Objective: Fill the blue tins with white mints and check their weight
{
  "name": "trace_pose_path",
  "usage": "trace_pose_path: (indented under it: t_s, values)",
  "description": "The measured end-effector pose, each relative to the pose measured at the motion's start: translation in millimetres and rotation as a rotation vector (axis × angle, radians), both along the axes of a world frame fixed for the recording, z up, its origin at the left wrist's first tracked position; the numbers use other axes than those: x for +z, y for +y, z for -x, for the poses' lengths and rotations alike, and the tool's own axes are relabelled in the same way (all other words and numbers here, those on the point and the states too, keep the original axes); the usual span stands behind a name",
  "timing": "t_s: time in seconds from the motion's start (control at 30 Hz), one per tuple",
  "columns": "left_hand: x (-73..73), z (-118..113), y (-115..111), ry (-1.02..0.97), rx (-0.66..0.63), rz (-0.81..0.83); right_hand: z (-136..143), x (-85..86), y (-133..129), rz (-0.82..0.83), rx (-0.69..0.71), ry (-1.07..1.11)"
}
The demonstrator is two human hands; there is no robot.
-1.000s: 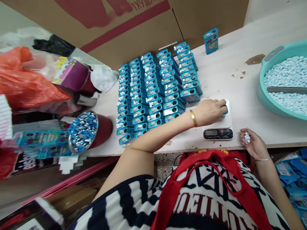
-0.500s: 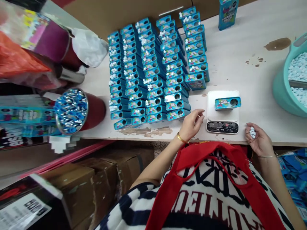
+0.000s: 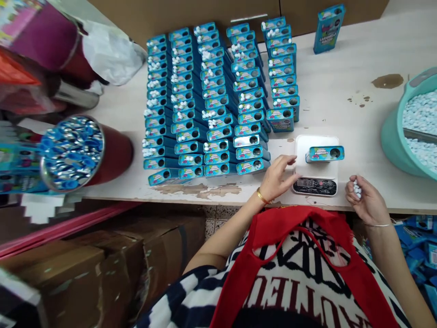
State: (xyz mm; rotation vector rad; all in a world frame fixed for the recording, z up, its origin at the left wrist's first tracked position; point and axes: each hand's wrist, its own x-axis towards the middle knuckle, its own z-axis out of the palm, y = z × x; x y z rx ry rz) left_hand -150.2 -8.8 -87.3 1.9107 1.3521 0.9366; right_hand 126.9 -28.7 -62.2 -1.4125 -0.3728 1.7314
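My left hand [image 3: 279,178] is open, its fingers apart at the left edge of a white digital scale [image 3: 302,159]. On the scale's plate stands a blue candy tin [image 3: 326,153] with a round hole in its top. Its label reads "Caramelo Macizo". The scale's black display [image 3: 314,186] is lit, but its digits are too blurred to read. Right of the scale, my right hand [image 3: 367,199] is curled palm up around several small white candies [image 3: 357,189].
Rows of blue tins [image 3: 218,132] stand to the left, many with white candies on top. A turquoise tub [image 3: 392,132] of white candies is at the right. A lone tin [image 3: 328,29] stands at the back. A red bucket [image 3: 116,152] holds blue and silver pieces.
My left hand has moved right to the scale's edge, its fingers spreading. The right hand stays curled around the candies. The whole view has shifted slightly.
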Motion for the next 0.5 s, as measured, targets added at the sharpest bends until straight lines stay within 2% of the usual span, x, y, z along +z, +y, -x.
trace_pose_path:
  t_s: [0.1, 0.23, 0.3, 0.4, 0.5]
  values:
    - [0.3, -18.2, 24.7, 0.036, -0.073, -0.081, 19.7, 10.7, 9.8, -0.013, 0.002, 0.106]
    - [3.0, -44.4, 52.9, 0.119, -0.179, -0.072, 42.2, 11.3, 23.0, -0.059, -0.079, 0.216]
    - [12.1, -51.9, 57.4, 0.212, -0.231, -0.156, 47.8, 9.0, 29.7, -0.090, -0.139, 0.259]
    - [29.5, -54.1, 55.4, 0.369, -0.267, -0.383, 52.1, 7.3, 39.6, -0.088, -0.247, 0.314]
    - [37.0, -50.6, 54.0, 0.464, -0.262, -0.510, 57.4, 8.6, 48.2, -0.030, -0.360, 0.384]
